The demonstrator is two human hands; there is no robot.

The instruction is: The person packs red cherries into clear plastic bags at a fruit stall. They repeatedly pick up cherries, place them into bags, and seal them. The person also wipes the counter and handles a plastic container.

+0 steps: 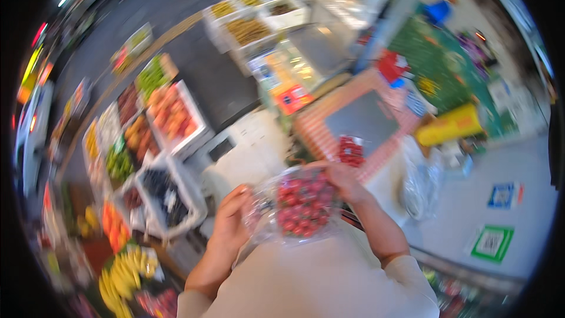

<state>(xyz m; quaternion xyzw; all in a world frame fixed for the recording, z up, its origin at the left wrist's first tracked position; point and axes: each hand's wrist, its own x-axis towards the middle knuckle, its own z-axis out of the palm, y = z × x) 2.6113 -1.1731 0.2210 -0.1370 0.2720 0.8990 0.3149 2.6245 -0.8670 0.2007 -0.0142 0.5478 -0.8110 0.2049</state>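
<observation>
In front of my body, between both hands, is a clear plastic package of small round red fruit (304, 203), perhaps cherries or cherry tomatoes. My right hand (342, 181) grips its upper right edge. At the left, the fingers of my left hand (238, 210) hold the crumpled clear plastic. A smaller pack of red fruit (351, 151) lies on the checkered mat just beyond my right hand, at the edge of a grey panel (364, 119). The picture is somewhat blurred.
Left of me stand a white foam box of dark fruit (165, 196), a box of peach-coloured fruit (172, 110) and bananas (126, 276). A white scale (247, 141) is ahead. Plastic bags (417, 181) and a yellow roll (450, 124) lie on the right counter (454, 194).
</observation>
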